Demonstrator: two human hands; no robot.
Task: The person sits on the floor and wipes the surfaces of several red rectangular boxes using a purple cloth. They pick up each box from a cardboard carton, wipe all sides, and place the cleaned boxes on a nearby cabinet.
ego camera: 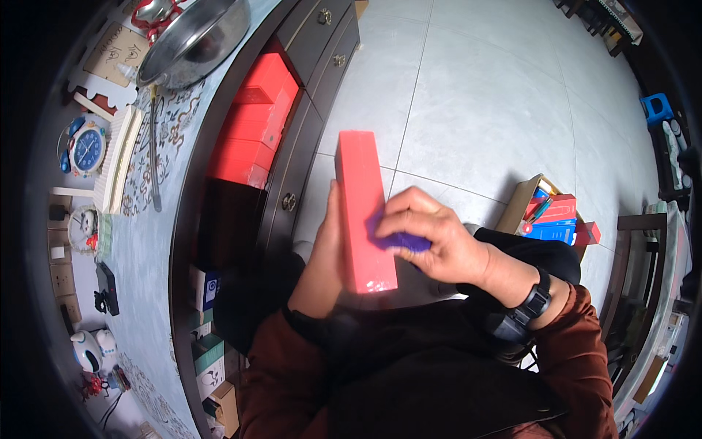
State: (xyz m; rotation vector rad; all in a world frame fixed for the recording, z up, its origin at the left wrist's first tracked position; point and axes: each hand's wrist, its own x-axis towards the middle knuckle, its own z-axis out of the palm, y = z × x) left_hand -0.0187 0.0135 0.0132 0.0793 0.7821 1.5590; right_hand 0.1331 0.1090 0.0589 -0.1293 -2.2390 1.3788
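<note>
A long red box (362, 197) with a glossy lower end is held up in front of me, over my lap. My left hand (327, 258) grips it from the left side, most of the fingers hidden behind it. In my right hand (433, 230) is a bunched purple cloth (403, 241), pressed against the right part of the box's upward face. The cloth and fingertips look slightly blurred. More red boxes (258, 120) are stacked in the open compartment of the dark cabinet to the left.
A cardboard box (518, 206) with red and blue packages stands on the tiled floor (466, 110) at right. The cabinet top (145, 263) carries a metal basin (197, 44), an alarm clock (88, 148) and small items. Closed drawers (315, 33) line the cabinet front. Small cartons (208, 356) fill its lower shelf.
</note>
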